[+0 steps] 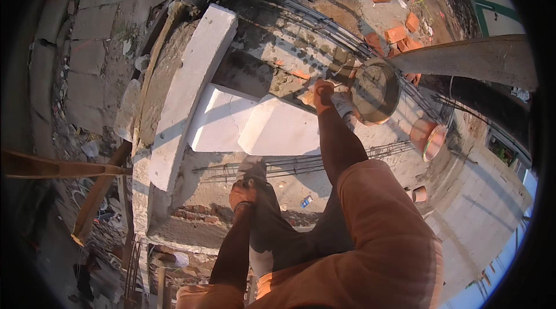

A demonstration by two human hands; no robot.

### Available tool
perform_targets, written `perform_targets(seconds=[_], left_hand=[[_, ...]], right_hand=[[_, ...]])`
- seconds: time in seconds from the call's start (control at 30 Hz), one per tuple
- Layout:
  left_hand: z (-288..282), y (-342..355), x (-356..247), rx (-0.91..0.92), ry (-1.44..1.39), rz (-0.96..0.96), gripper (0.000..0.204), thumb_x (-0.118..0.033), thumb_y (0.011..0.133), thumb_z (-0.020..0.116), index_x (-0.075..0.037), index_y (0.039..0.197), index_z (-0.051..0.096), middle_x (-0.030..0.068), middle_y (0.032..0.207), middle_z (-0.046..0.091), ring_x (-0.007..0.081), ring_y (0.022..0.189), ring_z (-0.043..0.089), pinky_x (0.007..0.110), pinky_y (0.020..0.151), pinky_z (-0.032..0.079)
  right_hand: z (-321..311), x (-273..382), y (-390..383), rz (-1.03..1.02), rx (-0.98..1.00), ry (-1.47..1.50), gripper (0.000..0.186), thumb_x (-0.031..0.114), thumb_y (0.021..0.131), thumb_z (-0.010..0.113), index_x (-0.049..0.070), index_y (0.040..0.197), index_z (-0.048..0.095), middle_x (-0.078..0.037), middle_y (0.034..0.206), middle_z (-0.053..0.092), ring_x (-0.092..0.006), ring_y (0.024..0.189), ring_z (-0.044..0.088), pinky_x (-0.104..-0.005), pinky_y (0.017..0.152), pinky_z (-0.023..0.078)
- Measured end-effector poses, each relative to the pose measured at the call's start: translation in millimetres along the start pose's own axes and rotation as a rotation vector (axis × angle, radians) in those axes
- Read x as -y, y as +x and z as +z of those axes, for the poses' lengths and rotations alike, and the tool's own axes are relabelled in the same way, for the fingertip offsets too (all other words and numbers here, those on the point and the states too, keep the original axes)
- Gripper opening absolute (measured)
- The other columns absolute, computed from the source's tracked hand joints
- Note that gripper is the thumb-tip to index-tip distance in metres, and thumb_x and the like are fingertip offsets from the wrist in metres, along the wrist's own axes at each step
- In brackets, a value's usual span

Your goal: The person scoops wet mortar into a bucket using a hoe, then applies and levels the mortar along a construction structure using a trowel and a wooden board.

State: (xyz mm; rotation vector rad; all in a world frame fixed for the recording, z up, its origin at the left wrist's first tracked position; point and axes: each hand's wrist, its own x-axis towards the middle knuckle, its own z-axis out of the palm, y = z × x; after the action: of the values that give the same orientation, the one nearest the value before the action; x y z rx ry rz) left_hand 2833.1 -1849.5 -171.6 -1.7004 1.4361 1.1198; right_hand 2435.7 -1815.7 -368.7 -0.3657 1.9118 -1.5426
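Note:
My right hand [322,95] reaches forward over the wet grey mortar bed [286,84], fingers closed; what they hold is too small and blurred to make out. Just right of it stands a round tub [375,94] filled with grey mortar. My left hand [242,193] rests on my bent left knee, holding nothing. In front of my knees lie two white blocks, a left block [223,118] and a right block [281,127], end to end along the mortar line. A long row of white blocks [188,98] meets them at the left.
Steel rods [324,25] run along the far side, and thinner rods [289,165] lie near my feet. Broken orange bricks [397,34] are scattered at the far right. A wooden plank [469,57] juts in there. An orange bucket [427,138] and a small cup [419,194] stand right.

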Motion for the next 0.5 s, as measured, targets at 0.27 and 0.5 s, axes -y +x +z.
perform_targets(seconds=[0.27,0.5], left_hand=[[-5.1,1.5,16.1,-0.012,-0.043,-0.046,0.054,-0.044,0.083,0.058,0.0,0.114,0.061,0.0203,0.114,0.062,0.037,0.108,0.058,0.042,0.094,0.045],[31.9,-14.2,-26.1,-0.025,-0.046,0.029,0.048,-0.043,0.083,0.06,-0.003,0.108,0.065,0.0201,0.109,0.064,0.0369,0.106,0.059,0.043,0.091,0.046]], right_hand=[[129.3,86.2,-31.4,0.299,-0.034,-0.645,0.013,0.018,0.083,0.061,0.006,0.083,0.057,-0.01,0.073,0.058,-0.0208,0.054,0.057,-0.0367,0.045,0.049],[152.4,94.6,32.4,0.749,-0.336,0.356,0.018,0.022,0.087,0.061,0.006,0.095,0.059,-0.011,0.076,0.059,-0.0214,0.05,0.055,-0.0359,0.043,0.049]])
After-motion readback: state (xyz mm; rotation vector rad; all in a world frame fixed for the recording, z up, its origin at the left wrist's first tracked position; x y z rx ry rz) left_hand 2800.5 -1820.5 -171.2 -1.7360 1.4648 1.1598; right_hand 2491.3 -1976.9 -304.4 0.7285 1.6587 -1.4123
